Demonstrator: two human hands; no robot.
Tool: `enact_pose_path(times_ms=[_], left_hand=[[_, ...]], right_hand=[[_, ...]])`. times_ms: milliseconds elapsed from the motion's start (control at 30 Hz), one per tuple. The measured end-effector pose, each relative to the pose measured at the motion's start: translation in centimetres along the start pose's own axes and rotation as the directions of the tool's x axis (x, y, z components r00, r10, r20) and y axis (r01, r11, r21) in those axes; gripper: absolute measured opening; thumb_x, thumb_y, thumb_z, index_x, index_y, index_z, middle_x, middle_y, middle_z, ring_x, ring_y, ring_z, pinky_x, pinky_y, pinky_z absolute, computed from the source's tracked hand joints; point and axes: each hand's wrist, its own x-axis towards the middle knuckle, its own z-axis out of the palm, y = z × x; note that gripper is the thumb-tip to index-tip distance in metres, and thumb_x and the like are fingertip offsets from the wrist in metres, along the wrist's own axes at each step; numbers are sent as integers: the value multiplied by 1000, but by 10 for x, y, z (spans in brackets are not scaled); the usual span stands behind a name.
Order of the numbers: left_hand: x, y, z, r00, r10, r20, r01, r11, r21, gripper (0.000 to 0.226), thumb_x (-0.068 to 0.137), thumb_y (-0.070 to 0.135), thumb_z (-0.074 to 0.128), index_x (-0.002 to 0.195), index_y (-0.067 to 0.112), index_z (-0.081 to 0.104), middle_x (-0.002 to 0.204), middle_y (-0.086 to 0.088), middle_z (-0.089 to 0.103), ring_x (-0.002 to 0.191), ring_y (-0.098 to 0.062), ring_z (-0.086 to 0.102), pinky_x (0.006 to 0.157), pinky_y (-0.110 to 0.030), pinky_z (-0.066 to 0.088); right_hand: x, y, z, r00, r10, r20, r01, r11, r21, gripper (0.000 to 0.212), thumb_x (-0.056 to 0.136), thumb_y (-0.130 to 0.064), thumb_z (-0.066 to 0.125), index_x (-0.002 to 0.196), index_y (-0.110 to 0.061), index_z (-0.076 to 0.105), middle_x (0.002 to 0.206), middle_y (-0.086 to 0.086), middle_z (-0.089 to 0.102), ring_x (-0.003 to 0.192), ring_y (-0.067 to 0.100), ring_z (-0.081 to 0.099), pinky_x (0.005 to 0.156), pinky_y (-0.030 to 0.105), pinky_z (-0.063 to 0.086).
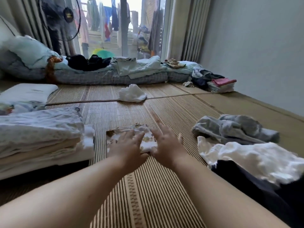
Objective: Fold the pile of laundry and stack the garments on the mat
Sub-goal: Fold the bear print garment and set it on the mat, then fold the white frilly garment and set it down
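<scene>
A small folded white garment with a yellow-brown print [121, 130] lies on the woven mat [148, 186] straight ahead of me. My left hand [126, 145] lies flat on it with straight, spread fingers. My right hand [166, 142] presses its right edge, fingers straight and partly on the mat. To the left stands a stack of folded pale garments [41, 137]. To the right lies the unfolded pile: a grey garment [233, 129] and a crumpled white one [255, 158] over dark cloth [271, 195].
A crumpled white cloth [132, 93] lies farther out on the mat. A low mattress with bedding and dark clothes [98, 69] runs along the window. Folded items with a pink one on top [222, 85] sit by the right wall. A white pillow [26, 92] lies at left.
</scene>
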Motion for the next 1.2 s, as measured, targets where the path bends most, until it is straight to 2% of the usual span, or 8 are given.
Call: enact_pose_path(times_ms=[433, 700, 800, 867, 967, 1033, 1100, 1200], left_hand=[[-121, 183, -31, 964, 247, 96, -235, 965, -116, 83, 81, 60, 53, 149, 41, 11, 161, 3, 8, 146, -22, 18, 115, -48, 28], [-79, 246, -8, 943, 333, -7, -315, 885, -343, 65, 86, 34, 49, 147, 35, 27, 154, 12, 28, 139, -10, 29, 112, -27, 26], [-48, 272, -1, 926, 377, 16, -359, 894, -269, 71, 88, 38, 55, 150, 32, 21, 152, 9, 32, 133, -15, 42, 109, -37, 37], [-29, 289, 7, 927, 349, 135, -336, 935, -112, 76, 88, 36, 53, 152, 31, 13, 155, 4, 25, 140, -24, 32, 111, -47, 33], [-8, 302, 9, 948, 265, 177, -277, 960, 42, 45, 83, 33, 53, 128, 32, 55, 136, 0, 46, 132, -30, 39, 106, -45, 34], [-1, 306, 3, 956, 252, 149, -245, 967, -66, 27, 74, 36, 55, 93, 22, 67, 106, 0, 63, 107, -24, 58, 91, -36, 45], [7, 304, -12, 958, 260, 118, -223, 939, -264, 22, 75, 36, 56, 87, 19, 62, 93, -2, 67, 90, -20, 62, 77, -34, 47], [11, 292, -55, 976, 199, 91, -78, 708, -702, 27, 91, 14, 50, 71, 22, 67, 69, 3, 63, 68, -16, 58, 62, -31, 43]], right_hand=[[-213, 58, -109, 891, 449, -60, -447, 893, 43, 65, 84, -41, 55, 144, -40, 29, 159, 1, 9, 146, 26, 5, 112, 59, 12], [-211, 134, -136, 759, 623, -191, -534, 762, 367, 63, 87, -18, 49, 144, -36, 32, 138, 3, 42, 112, 24, 52, 91, 36, 46], [-202, 152, -136, 730, 654, -199, -500, 710, 496, 67, 87, -2, 36, 145, -36, 32, 129, 7, 52, 101, 22, 54, 80, 26, 41], [-197, 159, -133, 708, 684, -174, -508, 664, 548, 62, 89, -2, 35, 143, -32, 37, 127, 6, 59, 108, 24, 56, 82, 26, 38], [-195, 161, -133, 693, 699, -175, -495, 638, 589, 54, 91, -6, 39, 140, -28, 43, 125, 3, 62, 114, 23, 56, 88, 27, 40], [-195, 160, -135, 685, 699, -205, -463, 636, 617, 62, 89, -2, 37, 143, -32, 37, 127, 4, 61, 114, 24, 56, 91, 29, 41], [-197, 159, -135, 682, 693, -234, -424, 635, 646, 70, 88, 0, 36, 148, -34, 24, 134, 6, 55, 117, 25, 54, 93, 31, 41], [-198, 155, -131, 700, 662, -266, -356, 647, 674, 64, 96, -9, 39, 151, -30, 12, 138, 10, 47, 118, 29, 52, 93, 38, 43]])
